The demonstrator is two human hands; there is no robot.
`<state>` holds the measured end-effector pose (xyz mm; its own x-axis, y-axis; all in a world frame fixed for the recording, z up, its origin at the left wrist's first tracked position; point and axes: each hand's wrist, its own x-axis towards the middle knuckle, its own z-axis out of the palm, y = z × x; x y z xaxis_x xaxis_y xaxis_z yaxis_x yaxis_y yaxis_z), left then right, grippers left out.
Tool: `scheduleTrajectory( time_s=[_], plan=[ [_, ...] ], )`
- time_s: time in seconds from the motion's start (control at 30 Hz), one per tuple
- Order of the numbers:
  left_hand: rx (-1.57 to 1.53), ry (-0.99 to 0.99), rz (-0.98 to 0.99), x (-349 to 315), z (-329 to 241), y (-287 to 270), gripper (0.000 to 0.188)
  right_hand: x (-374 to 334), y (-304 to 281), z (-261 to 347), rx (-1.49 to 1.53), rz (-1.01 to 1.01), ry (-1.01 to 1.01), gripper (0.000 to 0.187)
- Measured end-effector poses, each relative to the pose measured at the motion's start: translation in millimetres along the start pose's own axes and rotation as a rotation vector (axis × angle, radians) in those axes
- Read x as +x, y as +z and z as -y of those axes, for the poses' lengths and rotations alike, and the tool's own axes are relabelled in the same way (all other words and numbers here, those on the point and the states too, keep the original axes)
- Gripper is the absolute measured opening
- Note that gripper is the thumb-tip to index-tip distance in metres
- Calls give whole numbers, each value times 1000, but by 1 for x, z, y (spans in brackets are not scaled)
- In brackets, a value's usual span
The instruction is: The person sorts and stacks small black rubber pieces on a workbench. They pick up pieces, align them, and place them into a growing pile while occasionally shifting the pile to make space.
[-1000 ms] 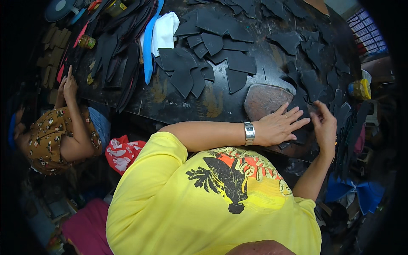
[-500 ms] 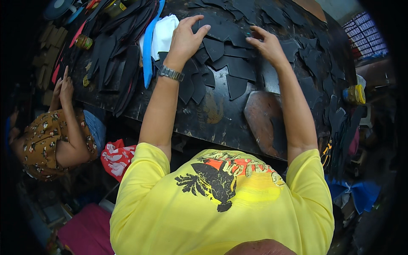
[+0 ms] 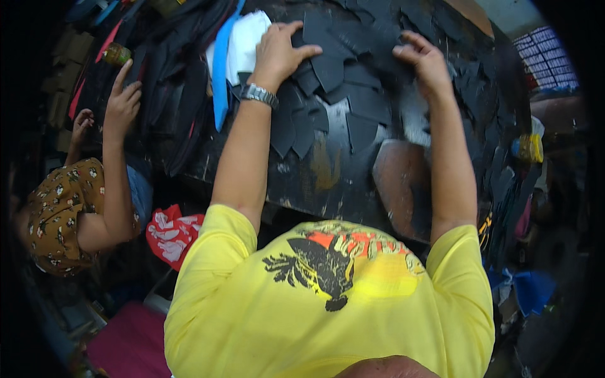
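Note:
My left hand (image 3: 278, 53), with a metal-banded wristwatch (image 3: 259, 96), rests at the left edge of a flat black cut piece (image 3: 326, 69). Its thumb and index finger are spread, the thumb lying against the piece. To the right, my right hand (image 3: 427, 62) is raised over the table with thumb and index finger curled close together. A dark blur lies by those fingertips, and what they hold I cannot make out. Several more black cut pieces (image 3: 368, 110) overlap below and between my hands.
A white cloth or paper (image 3: 242, 47) and a blue strip (image 3: 220, 75) lie left of my left hand. A brown board (image 3: 397, 179) sits by the near edge. At the left, another person's hand (image 3: 121, 104) is raised near a small jar (image 3: 117, 54). A yellow-wrapped container (image 3: 528, 148) stands at right.
My right hand has moved right, away from my left hand. My left hand has shifted slightly right. The other person's hands have separated, one rising toward the jar.

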<state>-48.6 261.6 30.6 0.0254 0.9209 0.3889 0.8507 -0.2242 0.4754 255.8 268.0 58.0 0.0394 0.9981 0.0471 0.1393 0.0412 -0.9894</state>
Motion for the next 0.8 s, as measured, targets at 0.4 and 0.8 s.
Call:
scheduleTrajectory(
  time_s=[0.4,0.8],
  plan=[
    [-482,78,11,-23,-56,-45,52,-112,4,32,42,435,178,35],
    [-1041,-136,428,-57,-49,-14,39,-135,80,27,-969,124,-641,79]
  ],
)
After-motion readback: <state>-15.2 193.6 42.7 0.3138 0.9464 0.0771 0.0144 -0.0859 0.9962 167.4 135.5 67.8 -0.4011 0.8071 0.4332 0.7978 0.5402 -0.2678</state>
